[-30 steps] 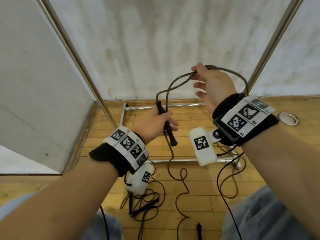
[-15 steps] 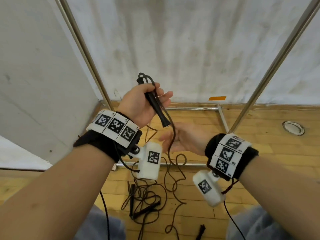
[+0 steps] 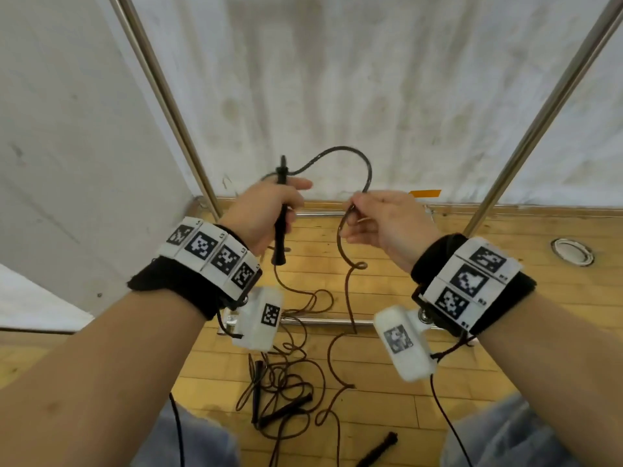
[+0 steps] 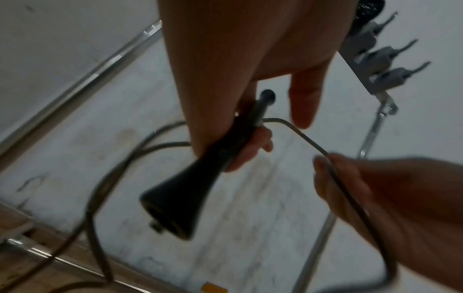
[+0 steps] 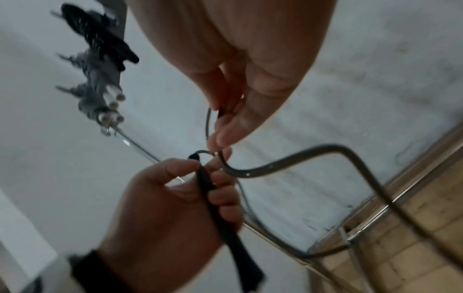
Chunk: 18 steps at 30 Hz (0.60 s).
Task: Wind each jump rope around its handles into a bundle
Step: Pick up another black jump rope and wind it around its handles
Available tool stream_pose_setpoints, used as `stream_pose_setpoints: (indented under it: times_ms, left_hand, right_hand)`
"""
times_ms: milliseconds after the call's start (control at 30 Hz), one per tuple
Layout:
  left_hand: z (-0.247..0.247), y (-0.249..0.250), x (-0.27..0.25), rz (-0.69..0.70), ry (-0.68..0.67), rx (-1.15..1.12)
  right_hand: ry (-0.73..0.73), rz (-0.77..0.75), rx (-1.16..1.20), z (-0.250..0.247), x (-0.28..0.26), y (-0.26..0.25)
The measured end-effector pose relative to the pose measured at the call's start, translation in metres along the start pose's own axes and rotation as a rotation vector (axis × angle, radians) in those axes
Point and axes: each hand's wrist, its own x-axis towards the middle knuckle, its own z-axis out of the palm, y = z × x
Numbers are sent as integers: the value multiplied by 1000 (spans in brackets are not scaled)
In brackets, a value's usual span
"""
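Note:
My left hand point(image 3: 269, 210) grips a black jump-rope handle point(image 3: 279, 230) upright at chest height; the left wrist view shows the same handle point(image 4: 190, 190) flaring toward the camera. From its top a dark rope point(image 3: 337, 153) arcs right and down into my right hand point(image 3: 381, 220), which pinches it between thumb and fingers point(image 5: 225, 134). Below that hand the rope point(image 3: 347, 298) hangs to the floor in loose curls. A second rope with black handles point(image 3: 279, 396) lies tangled on the floor between my arms.
A loose black handle point(image 3: 379, 448) lies on the wooden floor near my right knee. A metal frame with slanted poles point(image 3: 168, 106) and a floor bar point(image 3: 323, 321) stands against white sheeting. A round metal floor fitting point(image 3: 572, 251) sits at the right.
My right hand rose from below the handle and now pinches the rope level with my left hand, forming an arc above both. The left hand tipped the handle upright.

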Motion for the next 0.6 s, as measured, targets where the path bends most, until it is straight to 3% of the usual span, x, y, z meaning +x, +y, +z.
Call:
stream_pose_setpoints:
  times_ms: [67,133,367,533,600]
  left_hand:
    - [12,-7,-6,6,-197,106]
    - [24,-14,-10,48,-296,194]
    - [38,-26,-10,85,-240,157]
    - [41,-20,-10,138,-185,382]
    - [39,-13,-7,201,-103,357]
  right_hand:
    - [48,-26,130,1,1,-8]
    - [69,-40,210,2,1,-14]
    - [130,-120,290,-10,3,-32]
    - [222,-164,329,-22,8,-36]
    - [194,-154,217,-27,9,-31]
